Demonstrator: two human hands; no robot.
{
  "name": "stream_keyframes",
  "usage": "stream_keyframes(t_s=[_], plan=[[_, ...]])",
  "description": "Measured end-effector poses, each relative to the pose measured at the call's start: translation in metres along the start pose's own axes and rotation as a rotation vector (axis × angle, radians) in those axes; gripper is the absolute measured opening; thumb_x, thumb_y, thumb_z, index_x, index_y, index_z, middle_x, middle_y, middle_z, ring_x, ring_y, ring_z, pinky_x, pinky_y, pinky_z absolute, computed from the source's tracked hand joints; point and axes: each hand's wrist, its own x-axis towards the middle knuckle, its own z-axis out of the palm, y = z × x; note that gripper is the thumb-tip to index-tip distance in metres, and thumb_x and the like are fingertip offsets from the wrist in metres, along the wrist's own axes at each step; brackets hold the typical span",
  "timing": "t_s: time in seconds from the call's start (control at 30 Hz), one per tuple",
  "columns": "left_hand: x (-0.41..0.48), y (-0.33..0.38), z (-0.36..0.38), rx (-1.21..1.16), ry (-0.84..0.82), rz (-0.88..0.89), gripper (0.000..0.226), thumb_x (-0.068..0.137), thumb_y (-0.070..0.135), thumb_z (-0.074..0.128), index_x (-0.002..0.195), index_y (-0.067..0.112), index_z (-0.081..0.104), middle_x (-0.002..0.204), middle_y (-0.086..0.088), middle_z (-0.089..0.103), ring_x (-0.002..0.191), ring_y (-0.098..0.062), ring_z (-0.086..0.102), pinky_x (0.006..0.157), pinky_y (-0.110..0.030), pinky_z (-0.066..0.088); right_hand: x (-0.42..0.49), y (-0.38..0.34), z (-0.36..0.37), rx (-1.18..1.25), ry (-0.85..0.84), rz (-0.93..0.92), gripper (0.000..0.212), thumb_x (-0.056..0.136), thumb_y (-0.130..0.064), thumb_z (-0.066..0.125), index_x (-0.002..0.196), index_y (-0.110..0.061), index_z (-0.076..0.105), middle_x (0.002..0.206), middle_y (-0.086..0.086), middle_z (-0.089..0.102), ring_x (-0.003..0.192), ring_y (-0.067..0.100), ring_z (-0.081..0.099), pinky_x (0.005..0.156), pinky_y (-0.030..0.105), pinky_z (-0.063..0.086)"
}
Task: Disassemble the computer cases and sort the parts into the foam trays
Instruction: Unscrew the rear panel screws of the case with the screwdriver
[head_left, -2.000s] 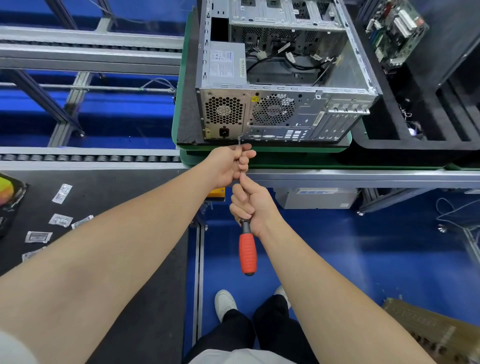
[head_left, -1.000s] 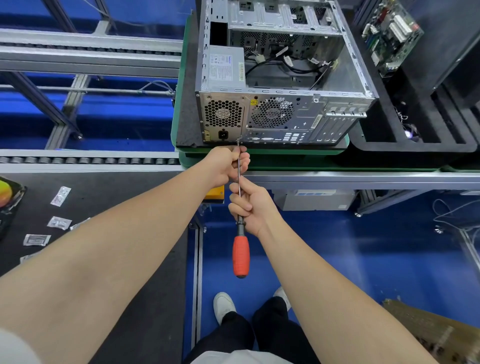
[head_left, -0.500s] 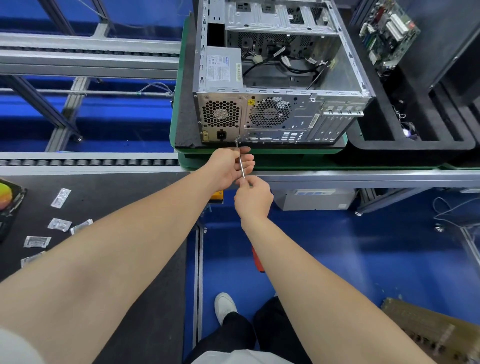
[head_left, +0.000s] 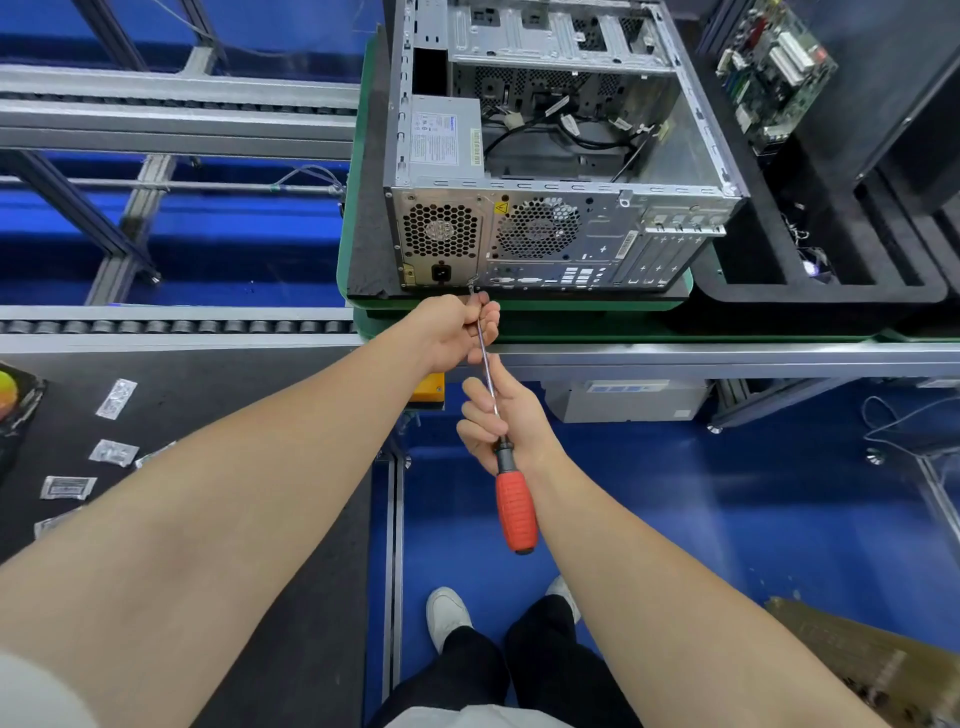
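An open grey computer case (head_left: 550, 228) lies on a green pallet (head_left: 519, 306), its rear panel facing me and its power supply (head_left: 441, 135) still inside at the left. A red-handled screwdriver (head_left: 514, 509) points up at the panel's lower edge, its tip near the power socket. My left hand (head_left: 457, 332) pinches the metal shaft close to the tip. My right hand (head_left: 498, 415) grips the shaft just above the handle. A green motherboard (head_left: 774, 67) rests in the black foam tray (head_left: 831, 296) at the right.
A roller conveyor rail (head_left: 176, 327) runs left of the pallet. Several small silver packets (head_left: 114, 400) lie on the black mat at the left. A brown board (head_left: 872, 660) sits at the bottom right on the blue floor. My shoes (head_left: 447, 613) are below.
My right hand has slid back down the shaft, so the red handle shows again below it. The left hand stays on the shaft near the tip.
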Motion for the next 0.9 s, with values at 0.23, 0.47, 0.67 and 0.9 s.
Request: stream_keyframes(t_s=[0.23,0.47,0.67,0.9], plan=[[0.002,-0.002,-0.004,0.042,-0.016,0.043,0.026,0.111,0.010,0.037,0.100,0.009,0.061,0.068,-0.003,0.070,0.056,-0.012,0.068,0.056,-0.024,0.059,0.004,-0.003,0.002,-0.056,0.064,-0.111,0.020,0.114,-0.027,0.044,0.102,-0.016,0.056,0.051,-0.002,0.045,0.028,0.006,0.029,0.028,0.020,0.026],[0.001,-0.007,-0.002,0.080,0.026,0.088,0.033,0.110,0.006,0.032,0.112,0.004,0.064,0.084,-0.009,0.070,0.070,-0.018,0.068,0.064,-0.029,0.058,0.010,-0.003,0.008,-0.484,0.320,-0.141,0.019,0.110,-0.028,0.057,0.124,-0.017,0.062,0.062,0.005,0.049,0.040,0.010,0.026,0.038,0.024,0.023],[0.000,-0.007,-0.001,0.104,0.070,0.109,0.034,0.110,0.009,0.032,0.116,0.004,0.065,0.107,-0.017,0.076,0.087,-0.022,0.073,0.078,-0.029,0.061,0.021,0.006,0.022,-0.718,0.585,-0.200,0.014,0.109,-0.026,0.055,0.113,-0.020,0.067,0.071,0.011,0.063,0.045,0.010,0.039,0.040,0.025,0.031],[0.010,-0.010,-0.012,0.005,-0.012,0.125,0.015,0.106,0.009,0.053,0.112,0.003,0.066,0.104,-0.014,0.077,0.090,-0.021,0.077,0.074,-0.028,0.063,0.017,-0.008,0.018,-0.424,0.418,-0.036,0.021,0.108,-0.030,0.059,0.106,-0.010,0.066,0.063,0.002,0.056,0.043,0.009,0.025,0.041,0.024,0.023]])
